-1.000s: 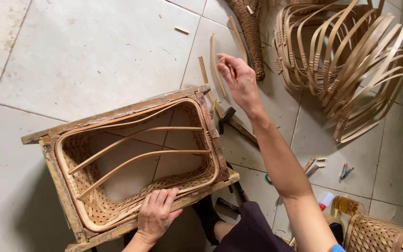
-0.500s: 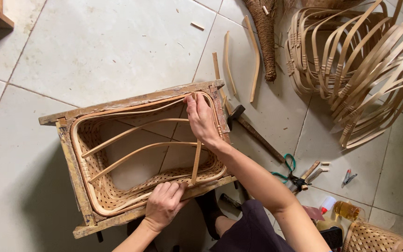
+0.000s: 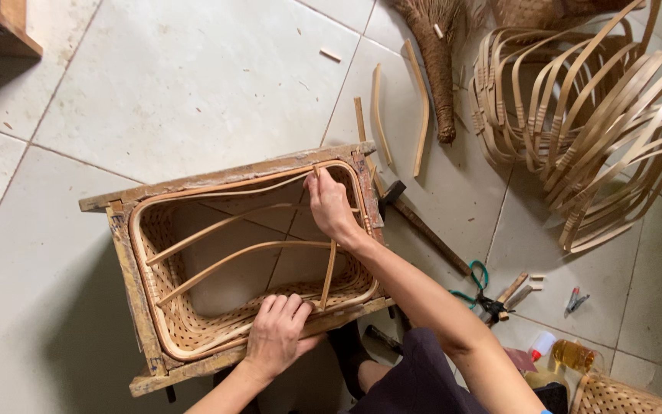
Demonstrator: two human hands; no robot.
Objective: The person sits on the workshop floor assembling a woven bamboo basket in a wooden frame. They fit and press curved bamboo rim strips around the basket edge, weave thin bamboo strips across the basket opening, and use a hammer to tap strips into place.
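Observation:
A rectangular woven bamboo basket sits inside a worn wooden frame mould on the tiled floor. Two long curved bamboo strips cross its opening. My right hand pinches the far end of a short bamboo strip at the basket's far rim. The strip runs across to the near rim. There my left hand presses on the rim beside the strip's near end, fingers spread flat.
Loose bamboo strips lie on the tiles beyond the frame. A stack of bent bamboo hoops stands at the right, a broom beside it. A hammer, green-handled pliers, a small bottle and offcuts lie right of the frame.
My right hand came back from the loose strips on the floor with a short strip and set it across the basket's right end. My left hand stayed on the near rim.

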